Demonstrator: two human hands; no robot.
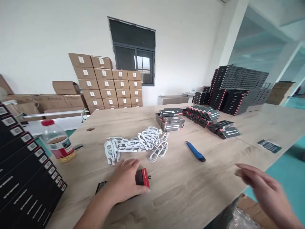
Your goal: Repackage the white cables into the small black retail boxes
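Near the front of the table, my left hand (126, 181) is wrapped over a small black and red box (143, 177). Its red end with a small black loop sticks out past my fingers; my palm hides much of the rest. At the right, over the table's edge, my right hand (264, 187) is slightly blurred, with fingers stretched out and nothing seen in them. Just beyond the left hand lies a pile of coiled white cables (138, 143). A blue utility knife (195, 151) rests between the two hands, farther back.
Tall black boxes (26, 165) and a red-capped bottle (59, 143) stand left. Small cable boxes (172, 119) and a leaning row of others (202, 113) sit mid-table. Stacked black boxes (235, 82) rise at back right. A carton with plastic wrap (245, 216) sits below the edge.
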